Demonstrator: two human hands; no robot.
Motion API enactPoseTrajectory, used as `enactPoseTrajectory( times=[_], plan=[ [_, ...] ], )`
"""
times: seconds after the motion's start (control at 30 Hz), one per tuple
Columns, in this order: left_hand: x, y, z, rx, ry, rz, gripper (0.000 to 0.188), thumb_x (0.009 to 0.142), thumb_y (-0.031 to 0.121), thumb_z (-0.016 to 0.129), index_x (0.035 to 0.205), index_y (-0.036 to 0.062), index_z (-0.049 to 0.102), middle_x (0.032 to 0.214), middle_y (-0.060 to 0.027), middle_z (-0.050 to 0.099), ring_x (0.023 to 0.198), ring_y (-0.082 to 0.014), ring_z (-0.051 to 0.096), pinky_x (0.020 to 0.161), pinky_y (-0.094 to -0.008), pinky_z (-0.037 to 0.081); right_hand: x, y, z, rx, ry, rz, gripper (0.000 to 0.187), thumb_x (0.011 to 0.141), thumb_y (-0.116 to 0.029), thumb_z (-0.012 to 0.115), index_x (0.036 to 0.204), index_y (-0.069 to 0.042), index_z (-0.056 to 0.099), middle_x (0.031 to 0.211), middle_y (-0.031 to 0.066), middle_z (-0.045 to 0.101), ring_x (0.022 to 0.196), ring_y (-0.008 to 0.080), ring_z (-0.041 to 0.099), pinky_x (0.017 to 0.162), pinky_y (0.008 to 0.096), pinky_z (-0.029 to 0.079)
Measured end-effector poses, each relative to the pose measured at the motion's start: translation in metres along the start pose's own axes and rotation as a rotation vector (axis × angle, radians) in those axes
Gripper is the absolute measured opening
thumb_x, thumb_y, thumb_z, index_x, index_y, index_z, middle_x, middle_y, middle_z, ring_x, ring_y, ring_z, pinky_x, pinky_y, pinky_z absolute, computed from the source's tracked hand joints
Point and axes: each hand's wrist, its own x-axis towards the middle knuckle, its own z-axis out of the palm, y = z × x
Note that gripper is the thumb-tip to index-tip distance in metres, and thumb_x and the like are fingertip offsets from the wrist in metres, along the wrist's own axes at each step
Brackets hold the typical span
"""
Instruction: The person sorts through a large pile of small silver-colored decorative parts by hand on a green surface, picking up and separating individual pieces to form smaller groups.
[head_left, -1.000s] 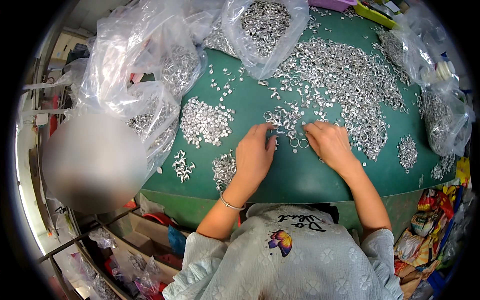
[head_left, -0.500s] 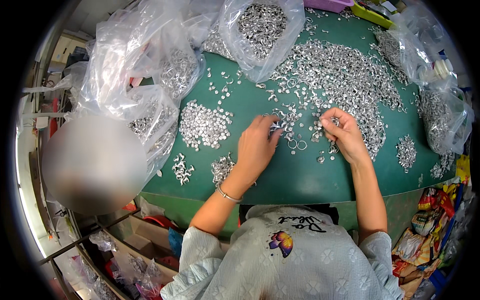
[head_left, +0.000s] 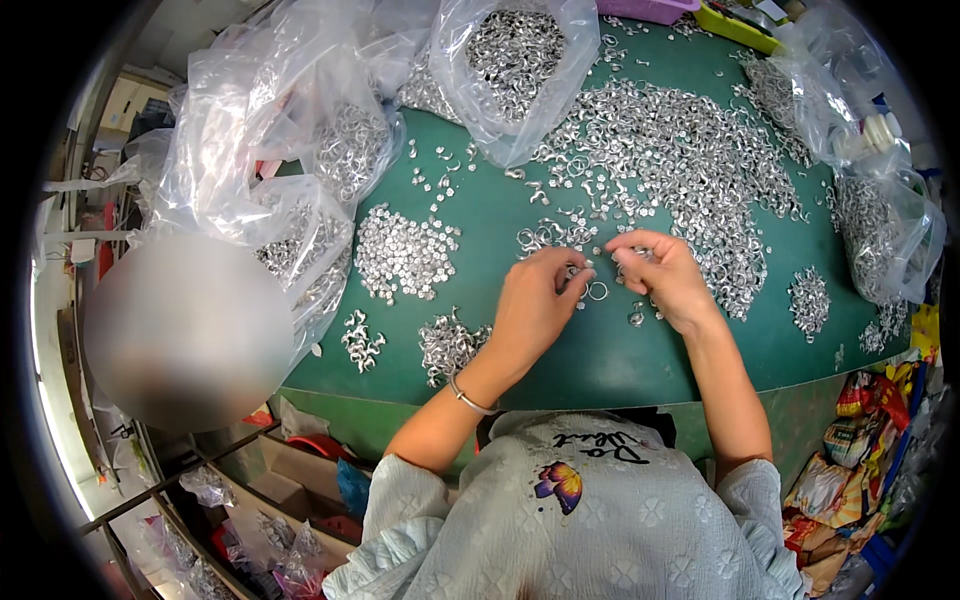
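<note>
Over the green table, my left hand (head_left: pixel 540 300) is closed in a pinch, with a small silver metal piece (head_left: pixel 588 268) at its fingertips. My right hand (head_left: pixel 665 278) faces it a short way to the right, thumb and index finger curled together. What it holds, if anything, is too small to make out. Just below the fingertips lies a silver ring (head_left: pixel 598 291). A loose cluster of clasps and rings (head_left: pixel 555 234) sits beyond my left hand, and the big heap of silver metal parts (head_left: pixel 690 150) spreads beyond my right one.
Flower-like silver pieces (head_left: pixel 405 250) form a pile at the left, with curved parts (head_left: pixel 362 342) and another small pile (head_left: pixel 450 345) nearer me. Clear plastic bags (head_left: pixel 515 70) of metal parts line the back and sides. A further small pile (head_left: pixel 809 302) lies right, near the table edge (head_left: pixel 800 382).
My left hand has moved right and slightly nearer me, its fingertips now pinching a small silver piece. My right hand has shifted left and a little nearer me, so the hands are closer together.
</note>
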Motion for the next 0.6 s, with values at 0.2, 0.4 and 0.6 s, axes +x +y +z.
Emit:
enactPoseTrajectory(
  times=[0.2,0.4,0.6],
  plan=[
    [-0.003,-0.005,-0.007,0.129,0.063,0.062,0.023,0.077,0.009,0.068,0.096,-0.0001,0.061,0.067,-0.012,0.056,0.053,-0.0223,0.05,0.052,-0.0338,0.042,-0.016,-0.001,-0.026,0.632,-0.08,0.047,0.026,0.092,-0.013,0.052,0.109,0.006,0.056,0.091,0.0088,0.06,0.078,0.0153,0.056,0.065,0.0242,0.049],
    [-0.015,-0.01,0.003,-0.29,-0.154,-0.078,0.017,0.087,0.009,0.058,0.102,0.0028,0.063,0.065,0.0077,0.042,0.058,-0.0023,0.036,0.048,-0.019,0.029,-0.041,0.006,-0.04,0.851,-0.123,0.004,0.036,0.09,-0.008,0.053,0.121,0.01,0.045,0.093,0.0081,0.053,0.08,0.0153,0.051,0.066,0.0248,0.046],
    [-0.026,-0.005,0.012,-0.486,-0.28,-0.236,0.018,0.088,0.011,0.058,0.103,0.0032,0.063,0.069,0.0065,0.051,0.056,-0.003,0.04,0.048,-0.0189,0.033,-0.076,0.007,-0.068,0.938,0.055,-0.146,0.034,0.089,-0.007,0.054,0.118,0.009,0.048,0.092,0.0083,0.055,0.075,0.0138,0.05,0.062,0.0239,0.044]
  ],
)
